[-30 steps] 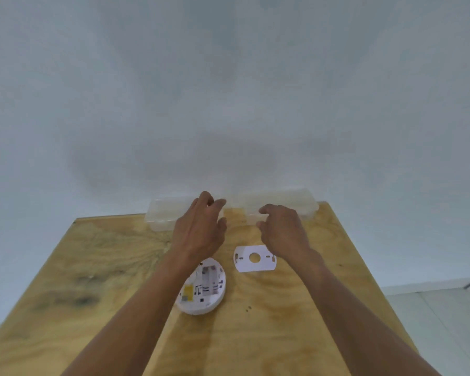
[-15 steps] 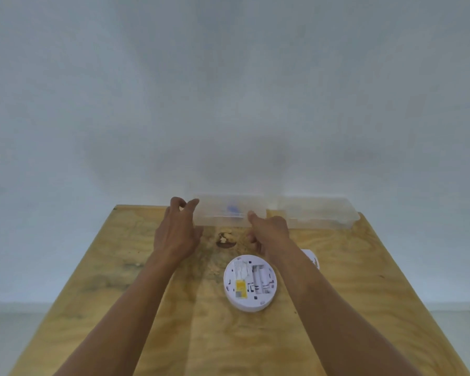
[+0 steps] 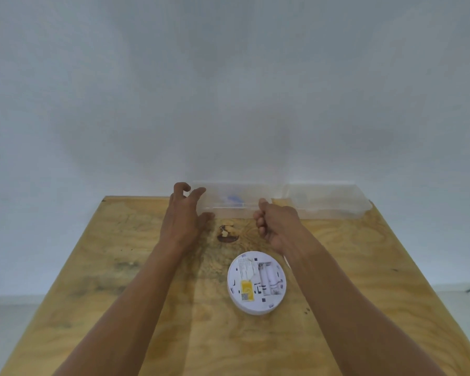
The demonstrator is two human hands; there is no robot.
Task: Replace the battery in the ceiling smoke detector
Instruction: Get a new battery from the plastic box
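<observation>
The white round smoke detector [image 3: 256, 283] lies face down on the wooden table [image 3: 364, 267], its battery bay open upward beside a yellow label. At the table's back edge stands a clear plastic box [image 3: 228, 204] with something blue inside. My left hand [image 3: 185, 215] wraps the box's left front corner, fingers over the top and thumb at the bottom edge. My right hand [image 3: 277, 226] is at the box's front right, fingers curled into the palm and thumb tip against the rim. My right wrist hides the white mounting plate except a sliver [image 3: 286, 263].
A second clear plastic box [image 3: 329, 203] stands right of the first, against the white wall. A dark knot [image 3: 227, 234] marks the wood between my hands. The table's side edges drop to a pale floor on both sides.
Both hands have reached forward from above the table to the left clear box. My head has shifted, so the detector now appears right of centre and my right arm covers the mounting plate.
</observation>
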